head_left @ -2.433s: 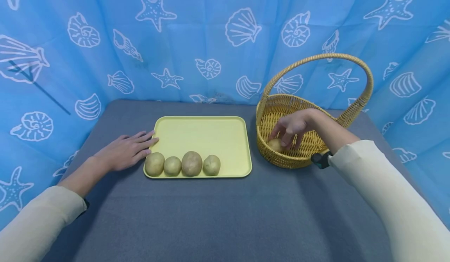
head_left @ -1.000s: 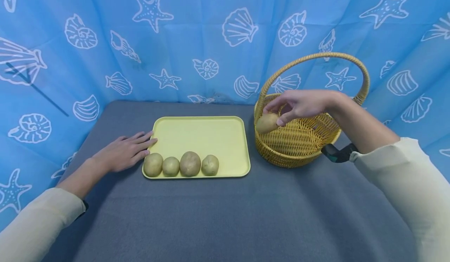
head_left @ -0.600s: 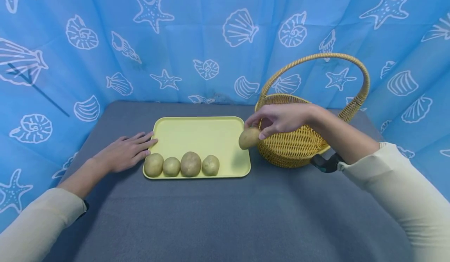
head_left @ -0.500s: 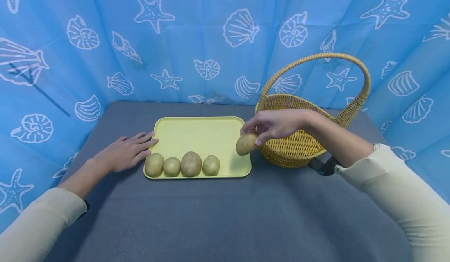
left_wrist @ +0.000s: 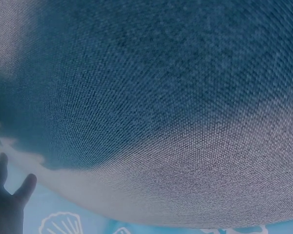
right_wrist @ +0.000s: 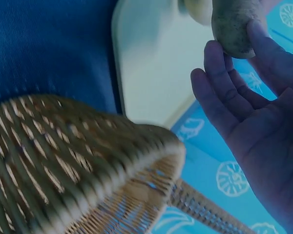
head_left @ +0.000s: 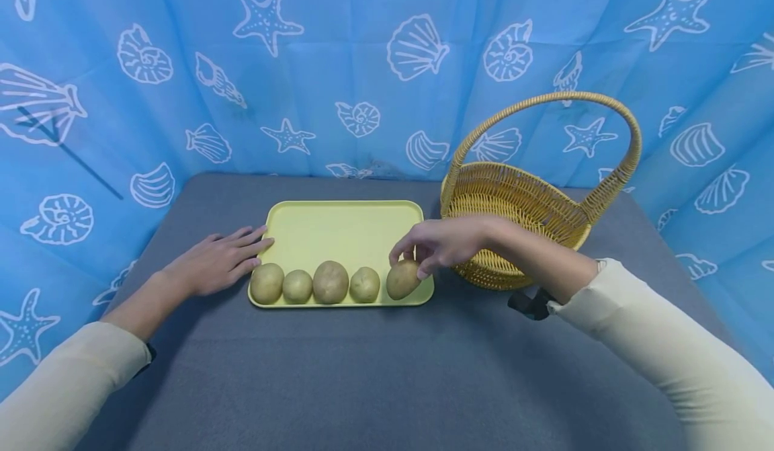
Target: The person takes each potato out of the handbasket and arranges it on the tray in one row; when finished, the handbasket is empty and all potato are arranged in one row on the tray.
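Note:
My right hand (head_left: pixel 446 244) pinches a potato (head_left: pixel 402 280) between thumb and fingers over the near right corner of the yellow tray (head_left: pixel 345 232). In the right wrist view the same potato (right_wrist: pixel 237 29) sits at the fingertips of the right hand (right_wrist: pixel 263 117). Whether it touches the tray is hard to tell. Several potatoes stand in a row along the tray's near edge, from a left one (head_left: pixel 267 283) to a right one (head_left: pixel 365 285). My left hand (head_left: pixel 218 261) lies flat with spread fingers, its fingertips on the tray's left rim.
A wicker basket (head_left: pixel 514 195) with a tall arched handle (head_left: pixel 547 96) stands right of the tray, under my right forearm. A grey cloth (head_left: pixel 338 377) covers the table. Behind it hangs a blue curtain (head_left: pixel 338 54) printed with shells and starfish.
My right hand has lifted the potato out of the basket and carried it left and down to the tray, right of the row. The left hand has stayed in place.

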Demonstrator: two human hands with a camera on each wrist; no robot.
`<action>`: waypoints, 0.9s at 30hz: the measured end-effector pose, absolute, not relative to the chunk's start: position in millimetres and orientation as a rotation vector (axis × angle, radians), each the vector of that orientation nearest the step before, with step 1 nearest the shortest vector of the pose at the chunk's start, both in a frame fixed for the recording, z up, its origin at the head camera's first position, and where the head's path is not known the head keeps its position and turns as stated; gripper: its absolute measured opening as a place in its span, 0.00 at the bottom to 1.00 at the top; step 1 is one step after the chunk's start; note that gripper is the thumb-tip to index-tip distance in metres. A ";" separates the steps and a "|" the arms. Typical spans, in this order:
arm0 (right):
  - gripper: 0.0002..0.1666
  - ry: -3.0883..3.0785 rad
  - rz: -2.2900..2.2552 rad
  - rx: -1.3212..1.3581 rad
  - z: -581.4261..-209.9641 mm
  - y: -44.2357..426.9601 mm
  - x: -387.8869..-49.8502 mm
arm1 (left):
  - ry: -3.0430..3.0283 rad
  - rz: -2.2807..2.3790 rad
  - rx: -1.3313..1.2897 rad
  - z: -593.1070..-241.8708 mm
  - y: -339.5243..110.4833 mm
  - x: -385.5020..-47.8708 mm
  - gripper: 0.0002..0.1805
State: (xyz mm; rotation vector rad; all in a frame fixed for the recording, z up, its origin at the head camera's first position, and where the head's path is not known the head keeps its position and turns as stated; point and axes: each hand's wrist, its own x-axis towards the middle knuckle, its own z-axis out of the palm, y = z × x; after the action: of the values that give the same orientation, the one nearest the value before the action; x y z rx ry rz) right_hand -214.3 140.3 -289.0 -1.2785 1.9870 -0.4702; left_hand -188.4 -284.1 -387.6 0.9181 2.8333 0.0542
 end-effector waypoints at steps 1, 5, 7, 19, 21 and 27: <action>0.24 1.981 -0.467 -1.274 -292.1 138.7 -213.9 | 2.834 0.054 0.919 -387.7 -284.1 -188.3 0.29; 0.25 1.986 -0.424 -1.252 -302.1 133.1 -212.4 | 2.835 0.061 0.921 -387.3 -283.8 -188.1 0.29; 0.24 1.990 -0.404 -1.244 -306.7 130.8 -212.3 | 2.835 0.068 0.920 -387.1 -283.7 -188.0 0.29; 0.27 1.998 -0.392 -1.234 -320.3 126.1 -217.7 | 2.826 0.069 0.901 -386.7 -283.8 -187.9 0.29; 0.27 2.027 -0.364 -1.223 -321.7 125.6 -218.0 | 2.826 0.067 0.901 -386.7 -283.6 -187.8 0.29; 0.23 2.119 -0.312 -1.137 -327.5 123.8 -217.9 | 2.833 0.061 0.911 -387.7 -284.0 -188.1 0.29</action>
State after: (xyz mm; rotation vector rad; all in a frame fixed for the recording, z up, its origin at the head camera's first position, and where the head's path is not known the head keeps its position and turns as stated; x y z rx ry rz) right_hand -217.9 123.8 -327.5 -1.1369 2.1195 -0.3124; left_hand -188.1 -284.0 -387.7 0.9112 2.8331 0.0615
